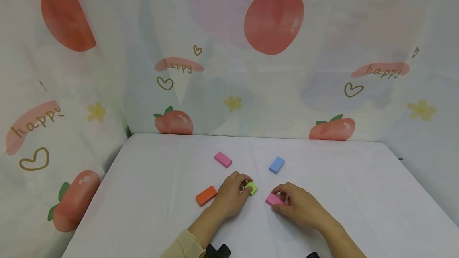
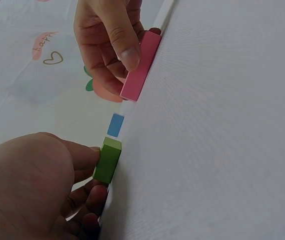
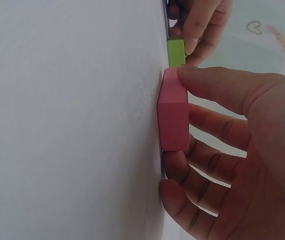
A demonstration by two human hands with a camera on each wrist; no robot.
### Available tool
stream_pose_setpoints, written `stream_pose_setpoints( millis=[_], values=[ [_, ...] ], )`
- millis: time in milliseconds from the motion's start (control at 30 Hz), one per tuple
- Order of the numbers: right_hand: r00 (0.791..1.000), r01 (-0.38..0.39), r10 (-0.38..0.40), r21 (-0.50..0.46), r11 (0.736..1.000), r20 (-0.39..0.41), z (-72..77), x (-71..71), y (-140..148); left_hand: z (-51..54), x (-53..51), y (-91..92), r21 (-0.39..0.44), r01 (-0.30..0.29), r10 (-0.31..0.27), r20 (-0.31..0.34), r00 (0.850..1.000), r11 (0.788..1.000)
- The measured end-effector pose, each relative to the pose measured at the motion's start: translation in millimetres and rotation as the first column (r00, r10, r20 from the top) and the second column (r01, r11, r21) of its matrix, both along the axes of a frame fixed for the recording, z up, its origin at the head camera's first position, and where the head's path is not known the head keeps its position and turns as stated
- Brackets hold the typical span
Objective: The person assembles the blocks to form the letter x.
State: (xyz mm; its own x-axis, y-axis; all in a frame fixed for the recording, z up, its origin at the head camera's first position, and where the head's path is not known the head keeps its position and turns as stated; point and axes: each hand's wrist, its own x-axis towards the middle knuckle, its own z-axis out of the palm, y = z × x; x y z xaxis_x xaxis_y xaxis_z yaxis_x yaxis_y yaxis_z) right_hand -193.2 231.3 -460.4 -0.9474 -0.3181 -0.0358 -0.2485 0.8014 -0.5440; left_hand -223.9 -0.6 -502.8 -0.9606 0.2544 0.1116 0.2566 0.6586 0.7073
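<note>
Between thumb and fingers, my left hand [image 1: 231,194] pinches a lime green block [image 1: 252,188] at the middle of the table; the left wrist view shows the green block [image 2: 107,160] from the side. To its right, my right hand [image 1: 299,204] grips a pink rectangular block [image 1: 274,199] by its edges. That pink block [image 3: 173,115] looks low against the tabletop in the right wrist view. A gap separates the two held blocks. An orange block [image 1: 206,196] lies just left of my left hand.
Farther back on the white table [image 1: 322,162] lie another pink block [image 1: 223,159] and a blue block [image 1: 277,165]. A printed fabric curtain [image 1: 215,23] with fruit, hearts and lettering stands behind the table and along its sides.
</note>
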Motion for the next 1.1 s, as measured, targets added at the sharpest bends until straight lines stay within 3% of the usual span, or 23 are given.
stream_pose_setpoints(
  millis=[833,1100],
  values=[
    [0.999,0.044,-0.044,0.012,0.999,0.021,-2.7,0.3,-4.7,-0.7,-0.3,0.1,-0.007,-0.009,0.009,0.004,1.000,1.000],
    [0.999,0.032,-0.032,0.019,0.999,-0.011,-3.5,-0.1,-5.1,-0.5,-0.3,0.4,-0.012,-0.010,0.010,-0.001,1.000,1.000]
  ],
)
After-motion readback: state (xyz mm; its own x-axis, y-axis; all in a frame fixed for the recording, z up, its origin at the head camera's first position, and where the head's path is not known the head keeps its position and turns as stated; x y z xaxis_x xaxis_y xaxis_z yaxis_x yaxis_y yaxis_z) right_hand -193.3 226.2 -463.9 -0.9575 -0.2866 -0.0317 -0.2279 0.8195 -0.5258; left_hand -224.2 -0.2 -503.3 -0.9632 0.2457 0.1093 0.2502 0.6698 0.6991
